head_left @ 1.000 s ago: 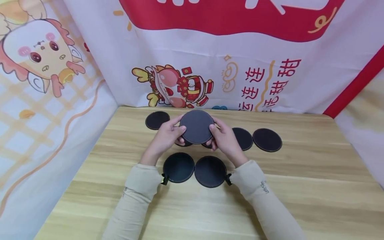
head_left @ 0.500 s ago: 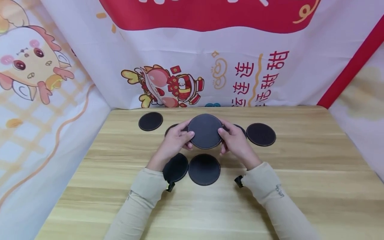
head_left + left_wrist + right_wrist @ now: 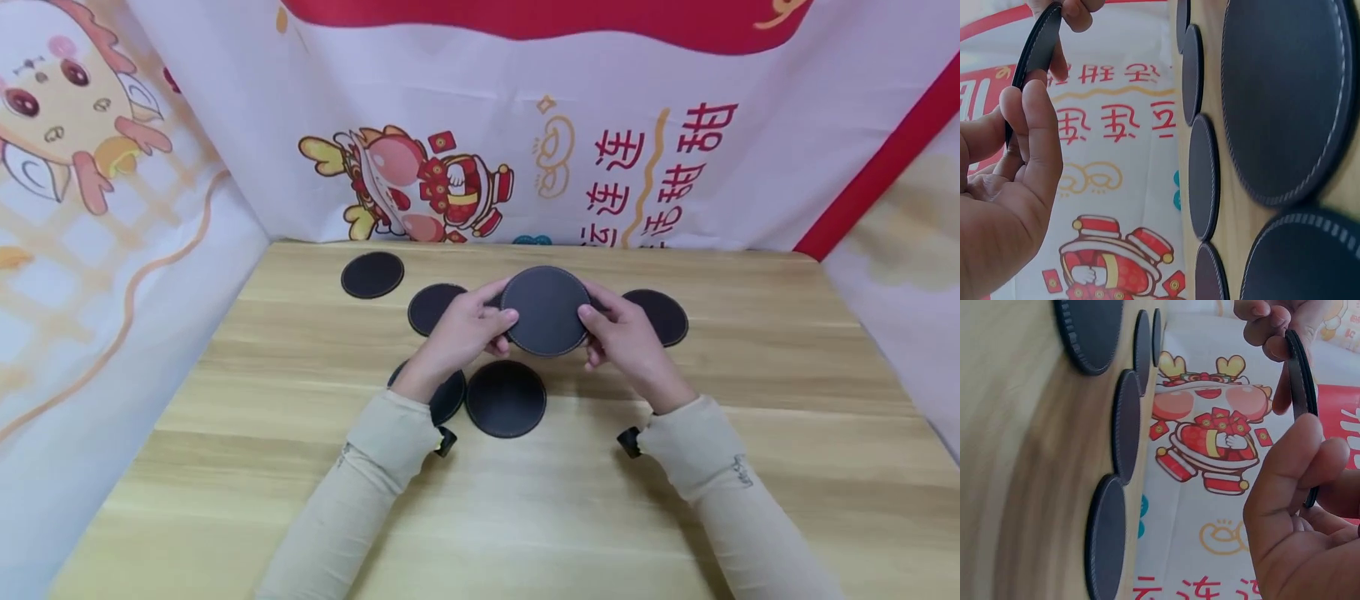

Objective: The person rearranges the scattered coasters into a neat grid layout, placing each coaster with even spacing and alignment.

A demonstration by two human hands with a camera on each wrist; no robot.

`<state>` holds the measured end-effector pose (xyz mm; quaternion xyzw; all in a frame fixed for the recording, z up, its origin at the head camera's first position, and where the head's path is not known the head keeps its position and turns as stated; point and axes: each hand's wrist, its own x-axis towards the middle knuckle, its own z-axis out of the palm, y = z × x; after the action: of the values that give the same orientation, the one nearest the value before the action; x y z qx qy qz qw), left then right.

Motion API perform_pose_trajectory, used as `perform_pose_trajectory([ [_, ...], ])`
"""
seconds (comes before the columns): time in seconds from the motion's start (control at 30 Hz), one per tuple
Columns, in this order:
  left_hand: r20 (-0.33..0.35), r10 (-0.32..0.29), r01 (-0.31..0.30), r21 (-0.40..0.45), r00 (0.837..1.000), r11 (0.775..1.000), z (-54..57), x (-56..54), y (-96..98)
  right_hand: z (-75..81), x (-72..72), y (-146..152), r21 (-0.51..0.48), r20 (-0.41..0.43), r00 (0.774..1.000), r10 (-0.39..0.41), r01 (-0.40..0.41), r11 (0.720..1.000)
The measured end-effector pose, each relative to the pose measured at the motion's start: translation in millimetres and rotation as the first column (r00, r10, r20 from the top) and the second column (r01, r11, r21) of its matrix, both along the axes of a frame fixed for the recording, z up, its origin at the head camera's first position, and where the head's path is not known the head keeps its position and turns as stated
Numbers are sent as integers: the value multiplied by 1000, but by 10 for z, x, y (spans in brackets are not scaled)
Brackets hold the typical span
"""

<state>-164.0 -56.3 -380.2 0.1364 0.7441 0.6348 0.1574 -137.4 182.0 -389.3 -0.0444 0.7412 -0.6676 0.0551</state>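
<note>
A round black coaster (image 3: 545, 310) with a stitched rim is held up above the table, its flat face toward the head camera. My left hand (image 3: 467, 329) pinches its left edge, thumb on the near face and fingers behind. On the opposite edge, my right hand (image 3: 630, 340) grips it the same way. Both wrist views show the coaster (image 3: 1044, 53) nearly edge-on between the hands. Below, a front coaster (image 3: 506, 400) lies flat, touching another coaster (image 3: 448, 395) partly covered by my left wrist. Farther back, a coaster (image 3: 433, 308) is partly hidden by my left hand.
One coaster (image 3: 372, 275) lies at the back left of the wooden table (image 3: 562, 517). Another coaster (image 3: 660, 317) is partly behind my right hand. In the left wrist view, a row of coasters (image 3: 1204, 178) stretches along the table. A printed cloth (image 3: 465, 75) hangs behind the table.
Both hands have carried the held coaster to the right relative to the coasters on the table. The head view has shifted too. The grip looks the same.
</note>
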Motion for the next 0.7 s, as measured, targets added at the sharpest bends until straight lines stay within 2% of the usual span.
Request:
perform_pose_trajectory([
  [0.1, 5, -36, 36, -5, 999, 999, 62, -27, 111, 33, 21, 108, 11, 1, 1000, -14, 14, 1000],
  [0.2, 35, -127, 128, -42, 991, 991, 65, -24, 173, 21, 90, 200, 44, 33, 999, -12, 10, 999],
  [0.33, 87, -261, 269, -103, 962, 958, -55, 52, 229, -67, 251, 296, 62, 97, 995, 3, -9, 998],
  [0.4, 113, -299, 311, -99, 947, 945, -142, 115, 272, -129, 346, 346, 60, 121, 993, 11, -18, 998],
  [0.5, 136, -308, 319, -74, 942, 945, -264, 213, 345, -235, 475, 416, 52, 154, 988, 24, -32, 998],
  [0.6, 143, -275, 286, -59, 951, 957, -352, 300, 402, -343, 562, 476, 27, 187, 982, 34, -39, 999],
  [0.7, 144, -228, 237, -48, 963, 970, -407, 362, 452, -430, 610, 530, -46, 202, 978, 48, -40, 998],
])
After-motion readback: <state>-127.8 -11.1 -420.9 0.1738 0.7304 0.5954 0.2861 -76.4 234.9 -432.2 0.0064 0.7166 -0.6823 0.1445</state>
